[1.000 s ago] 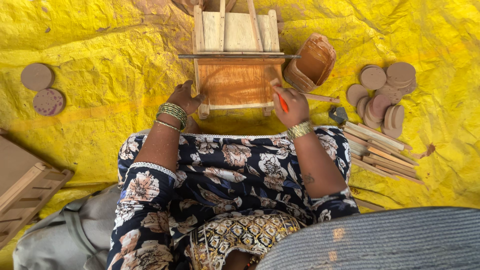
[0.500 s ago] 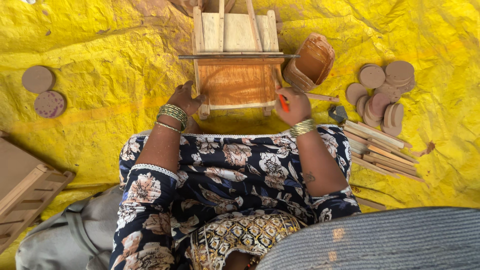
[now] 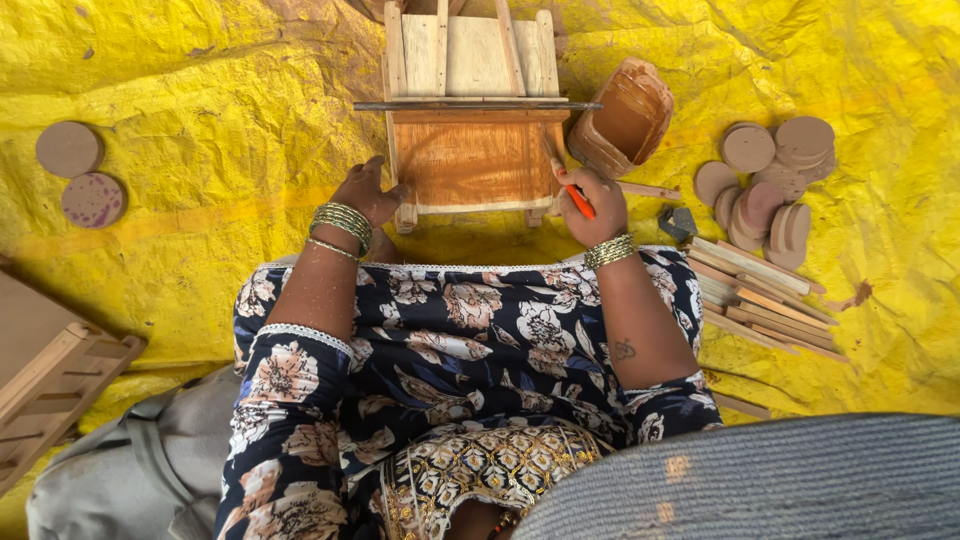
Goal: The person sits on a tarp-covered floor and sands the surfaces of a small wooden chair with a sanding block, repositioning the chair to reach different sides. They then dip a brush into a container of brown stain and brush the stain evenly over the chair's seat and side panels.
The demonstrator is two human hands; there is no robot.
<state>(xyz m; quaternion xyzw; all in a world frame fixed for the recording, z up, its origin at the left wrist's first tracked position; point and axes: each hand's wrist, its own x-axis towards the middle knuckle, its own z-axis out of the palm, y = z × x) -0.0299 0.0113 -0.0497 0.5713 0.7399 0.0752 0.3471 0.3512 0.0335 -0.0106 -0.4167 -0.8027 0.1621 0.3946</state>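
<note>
A small wooden toy cart frame (image 3: 470, 110) stands on the yellow sheet (image 3: 200, 90) in front of me, its brown-painted panel (image 3: 472, 160) facing up. My left hand (image 3: 368, 193) rests against the frame's near left corner. My right hand (image 3: 592, 203) grips a thin orange-handled brush (image 3: 574, 194) at the frame's near right corner, the tip touching the painted panel's right edge. Both wrists wear bangles.
A brown-stained container (image 3: 625, 115) lies tipped to the right of the frame. Several round wooden discs (image 3: 765, 180) and a stack of wooden sticks (image 3: 765, 295) lie at right. Two discs (image 3: 80, 175) sit at left. Another wooden frame (image 3: 50, 385) lies at lower left.
My right hand and the brush have shifted slightly along the panel's right edge. The left hand has stayed at the frame's corner.
</note>
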